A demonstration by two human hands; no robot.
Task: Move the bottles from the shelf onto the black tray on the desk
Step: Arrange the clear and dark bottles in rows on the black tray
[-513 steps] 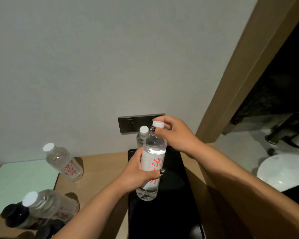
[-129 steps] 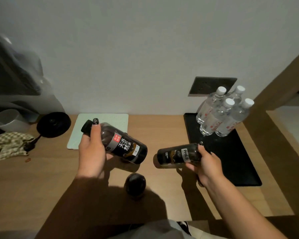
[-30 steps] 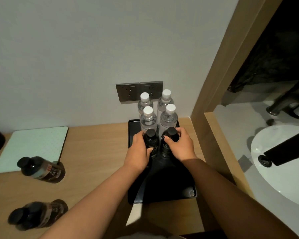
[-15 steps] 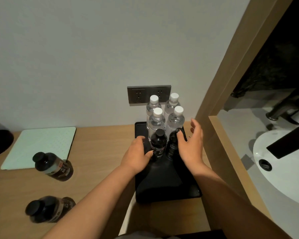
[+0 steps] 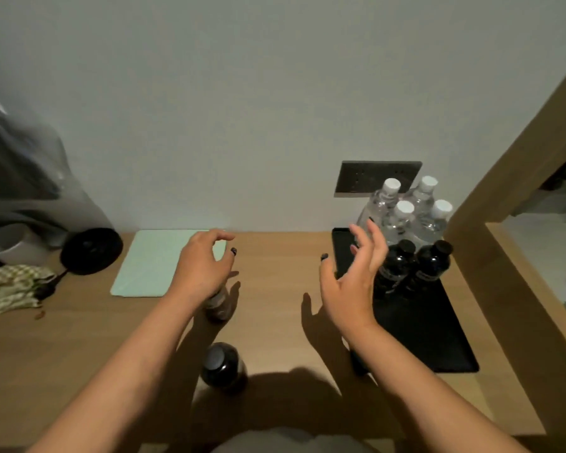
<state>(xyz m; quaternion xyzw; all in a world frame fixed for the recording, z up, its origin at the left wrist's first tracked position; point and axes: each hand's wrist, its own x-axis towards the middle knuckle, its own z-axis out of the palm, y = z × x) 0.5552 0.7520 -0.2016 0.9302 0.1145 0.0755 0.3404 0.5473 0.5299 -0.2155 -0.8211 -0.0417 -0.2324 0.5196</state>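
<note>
Since half a second before: both hands had left the two dark bottles and drawn leftward over the wooden desk (image 5: 79, 348). Left hand (image 5: 201, 264), centre frame, fingers loosely curved, holding nothing, above a dark plastic bottle lying on the desk (image 5: 219, 304). Right hand (image 5: 353, 282), fingers spread wide, empty, just left of the black rectangular tray (image 5: 428, 335). Tray, right of frame, held four clear white-capped water bottles (image 5: 402, 217) and two upright dark black-capped bottles (image 5: 412, 269). Second dark bottle (image 5: 222, 364) lay lower centre. Pale green mat (image 5: 154, 263) left of centre.
</note>
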